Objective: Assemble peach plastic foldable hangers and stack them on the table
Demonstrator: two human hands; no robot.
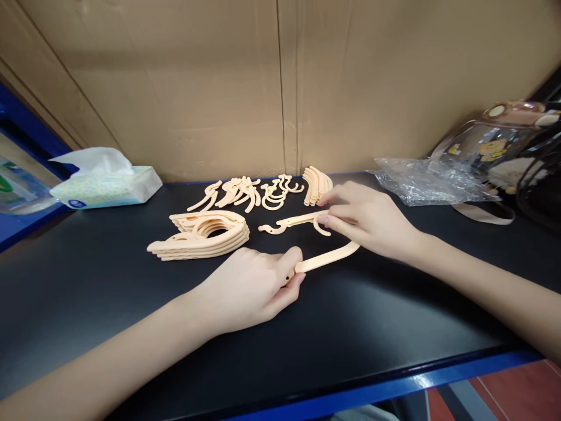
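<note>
My left hand (pixel 258 286) is closed around one end of a curved beige plastic hanger arm (pixel 328 258), whose far end passes beneath my right hand. The fingers of my right hand (pixel 366 219) pinch at a second hanger piece (pixel 302 220), a straight arm lying behind the first. A small hanger hook (pixel 323 230) curves out under the right fingertips. Whether these parts are joined is hidden by the hand. To the left lies a stack of folded beige hangers (pixel 228 248).
Behind the hands are loose hanger arms (pixel 239 193), several hooks (pixel 276 193) and a bundle of curved arms (pixel 316 184). A tissue pack (pixel 109 187) stands at left. Clear plastic wrap (pixel 433 181) and a transparent bag (pixel 495 140) lie at right. Cardboard (pixel 197 88) walls the back.
</note>
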